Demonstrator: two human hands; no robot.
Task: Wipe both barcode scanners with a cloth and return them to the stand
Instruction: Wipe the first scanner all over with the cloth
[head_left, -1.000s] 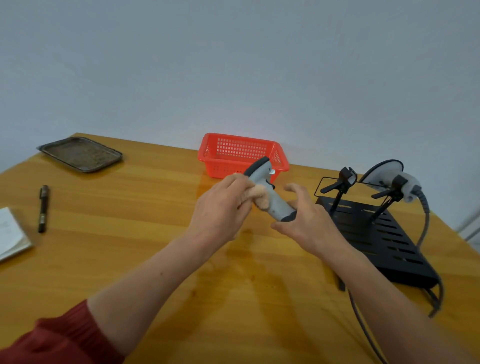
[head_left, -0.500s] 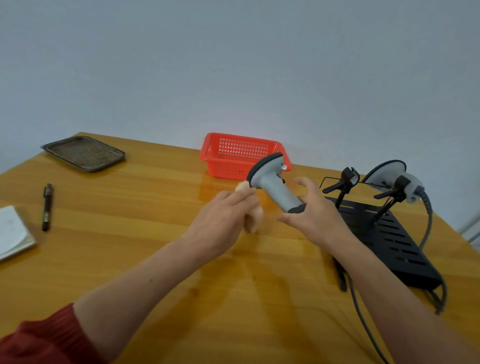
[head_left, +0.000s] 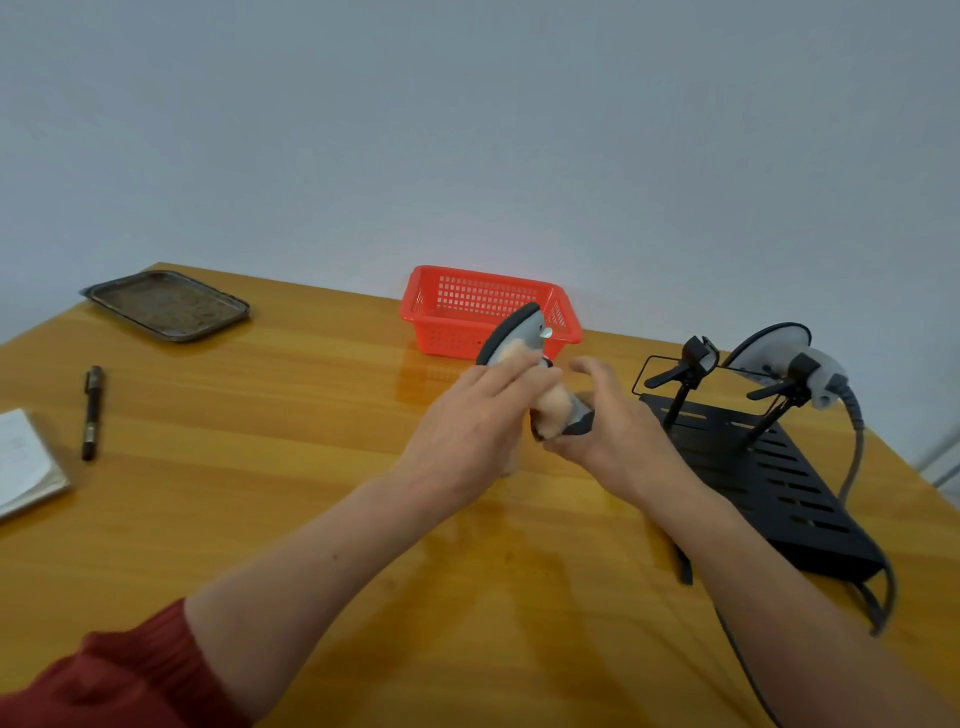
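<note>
Scanner (head_left: 519, 332) at mid-frame, raised before the red basket (head_left: 457, 301) | left hand (head_left: 467, 421) clasped a peach cloth (head_left: 550, 410) around its grey handle | right hand (head_left: 608, 431) gripped the handle's foot | wiping seemed to call for a steady lower hold, cloth drawn up over the head | second scanner (head_left: 779, 358) sat on the stand (head_left: 769, 483), right of frame.

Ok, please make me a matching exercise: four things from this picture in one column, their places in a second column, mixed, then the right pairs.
1 cloth
2 pen
3 tray
4 basket

A far left corner of the table
B in the left hand, against the scanner
C beside the notebook
D just behind the scanner, at the table's far edge

Pairs: 1-B, 2-C, 3-A, 4-D
</note>
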